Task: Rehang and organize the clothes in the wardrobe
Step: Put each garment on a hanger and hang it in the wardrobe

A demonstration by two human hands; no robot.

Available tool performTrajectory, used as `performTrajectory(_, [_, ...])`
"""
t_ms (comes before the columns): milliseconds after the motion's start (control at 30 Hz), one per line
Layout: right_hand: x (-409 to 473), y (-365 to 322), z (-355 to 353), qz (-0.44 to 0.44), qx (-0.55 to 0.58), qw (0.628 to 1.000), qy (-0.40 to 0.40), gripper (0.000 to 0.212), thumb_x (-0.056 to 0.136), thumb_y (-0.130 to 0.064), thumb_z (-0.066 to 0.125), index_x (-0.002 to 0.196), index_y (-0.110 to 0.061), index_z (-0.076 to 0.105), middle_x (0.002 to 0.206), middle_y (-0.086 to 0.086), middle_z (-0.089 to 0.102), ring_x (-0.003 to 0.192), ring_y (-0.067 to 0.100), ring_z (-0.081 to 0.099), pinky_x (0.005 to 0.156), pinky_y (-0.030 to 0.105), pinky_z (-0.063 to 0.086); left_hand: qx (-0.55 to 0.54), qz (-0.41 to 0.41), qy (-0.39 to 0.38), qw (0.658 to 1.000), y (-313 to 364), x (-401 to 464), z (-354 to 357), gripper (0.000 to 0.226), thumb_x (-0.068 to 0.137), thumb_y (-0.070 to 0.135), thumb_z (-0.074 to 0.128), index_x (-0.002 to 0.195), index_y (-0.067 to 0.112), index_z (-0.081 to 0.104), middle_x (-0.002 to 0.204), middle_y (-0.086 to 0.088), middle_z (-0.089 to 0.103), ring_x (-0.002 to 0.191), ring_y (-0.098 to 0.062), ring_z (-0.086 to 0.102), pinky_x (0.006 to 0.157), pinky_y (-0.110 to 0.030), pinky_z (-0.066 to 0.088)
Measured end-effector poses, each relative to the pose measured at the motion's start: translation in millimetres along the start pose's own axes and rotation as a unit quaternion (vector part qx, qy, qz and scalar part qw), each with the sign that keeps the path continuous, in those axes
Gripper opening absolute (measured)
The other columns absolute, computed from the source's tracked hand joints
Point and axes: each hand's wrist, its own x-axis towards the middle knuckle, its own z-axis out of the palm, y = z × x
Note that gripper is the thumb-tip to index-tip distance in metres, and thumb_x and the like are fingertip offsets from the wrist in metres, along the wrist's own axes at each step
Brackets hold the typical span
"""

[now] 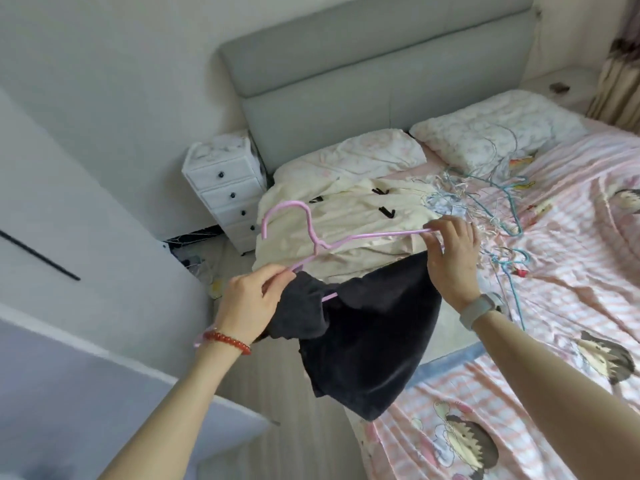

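I hold a pink wire hanger (363,237) in the air above the bed's edge. My left hand (254,297) pinches its left shoulder. My right hand (450,252) pinches its right end. A dark grey garment (367,337) hangs over the hanger's lower bar and droops down between my hands; its left part is bunched under my left hand. A cream garment with black toggles (346,220) lies spread on the bed behind. A tangle of loose wire hangers (485,202) lies on the bedsheet to the right.
The bed with a pink striped cartoon sheet (571,254) fills the right side, with two pillows (495,129) at the grey headboard (363,81). A white drawer unit (228,192) stands beside the bed. A white wardrobe panel (86,254) is at the left.
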Motion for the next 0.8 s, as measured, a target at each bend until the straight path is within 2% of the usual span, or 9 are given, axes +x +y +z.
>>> performTrajectory(100, [3.9,-61.4,16.8,-0.058,0.042,0.997,0.021,0.035,0.093,-0.032,0.038,0.094,-0.005,0.061,0.098,0.015,0.06,0.097,0.025,0.047,0.102,0.055,0.027,-0.005,-0.018,0.092,0.996,-7.4,-32.2,-55.4,0.017,0.084,0.024,0.064,0.085,0.008,0.072,0.046,0.021,0.047,0.049,0.002,0.048,0.047,-0.013,0.037])
performTrajectory(167, [-1.7,-97.7,29.0,-0.093,0.058,0.994,0.025,0.037,0.094,-0.032,0.037,0.093,-0.004,0.06,0.096,0.015,0.06,0.095,0.023,0.045,0.107,0.041,0.017,-0.015,-0.058,0.132,0.989,-12.4,-58.2,-86.7,0.01,0.084,0.016,0.065,0.084,0.008,0.072,0.049,0.018,0.053,0.05,0.001,0.049,0.051,-0.007,0.036])
performTrajectory(267, [-27.7,-142.1,48.5,-0.156,0.067,0.986,-0.004,0.037,0.094,-0.031,0.038,0.09,-0.002,0.062,0.091,0.015,0.061,0.091,0.024,0.044,0.104,0.036,0.018,-0.023,-0.116,0.16,0.98,-26.8,-107.7,-122.7,0.009,0.085,0.018,0.065,0.078,0.015,0.069,0.055,0.018,0.056,0.052,-0.005,0.049,0.052,-0.009,0.036])
performTrajectory(367, [-73.0,-174.9,66.0,-0.197,0.094,0.973,-0.074,0.035,0.09,-0.029,0.041,0.086,-0.001,0.062,0.084,0.017,0.059,0.082,0.031,0.047,0.084,0.035,0.03,-0.016,-0.181,0.181,0.967,-48.7,-165.8,-144.4,0.018,0.085,0.02,0.065,0.068,0.025,0.064,0.05,0.017,0.054,0.051,-0.007,0.047,0.052,-0.012,0.035])
performTrajectory(467, [-121.1,-202.7,76.5,-0.262,0.092,0.951,-0.136,0.031,0.089,-0.03,0.04,0.086,-0.008,0.061,0.077,0.012,0.058,0.072,0.033,0.054,0.068,0.035,0.028,0.011,-0.266,0.2,0.943,-70.5,-227.1,-157.3,0.019,0.085,0.019,0.065,0.066,0.02,0.064,0.048,0.02,0.054,0.051,0.001,0.049,0.053,-0.011,0.035])
performTrajectory(567, [-161.0,-230.5,79.9,-0.367,0.099,0.907,-0.18,0.032,0.096,-0.037,0.031,0.096,-0.017,0.057,0.071,0.007,0.059,0.06,0.031,0.058,0.059,0.035,0.041,0.035,-0.327,0.25,0.911,-87.3,-283.3,-168.5,0.021,0.083,0.03,0.063,0.076,0.011,0.069,0.051,0.013,0.057,0.055,-0.004,0.052,0.059,-0.023,0.041])
performTrajectory(633, [-185.4,-249.1,81.4,-0.442,0.114,0.863,-0.214,0.036,0.099,-0.037,0.022,0.098,-0.021,0.054,0.067,0.005,0.058,0.052,0.029,0.057,0.045,0.031,0.047,0.052,-0.357,0.287,0.887,-97.0,-316.8,-175.6,0.018,0.085,0.023,0.063,0.081,0.007,0.068,0.064,0.002,0.062,0.065,-0.018,0.057,0.061,-0.029,0.042])
performTrajectory(700, [-211.0,-270.4,81.5,-0.495,0.13,0.824,-0.245,0.033,0.1,-0.035,0.019,0.096,-0.021,0.049,0.066,0.004,0.057,0.046,0.027,0.055,0.035,0.026,0.042,0.09,-0.366,0.319,0.87,-103.5,-348.5,-183.4,0.013,0.087,0.013,0.061,0.082,0.002,0.067,0.069,-0.008,0.064,0.066,-0.025,0.057,0.061,-0.031,0.042])
performTrajectory(800, [-252.9,-304.8,81.3,-0.534,0.162,0.778,-0.289,0.031,0.099,-0.032,0.024,0.091,-0.017,0.05,0.071,0.002,0.056,0.05,0.021,0.055,0.034,0.023,0.035,0.172,-0.346,0.347,0.855,-112.9,-400.4,-194.3,0.022,0.086,0.016,0.055,0.076,0.0,0.065,0.064,-0.012,0.063,0.057,-0.027,0.056,0.057,-0.032,0.042])
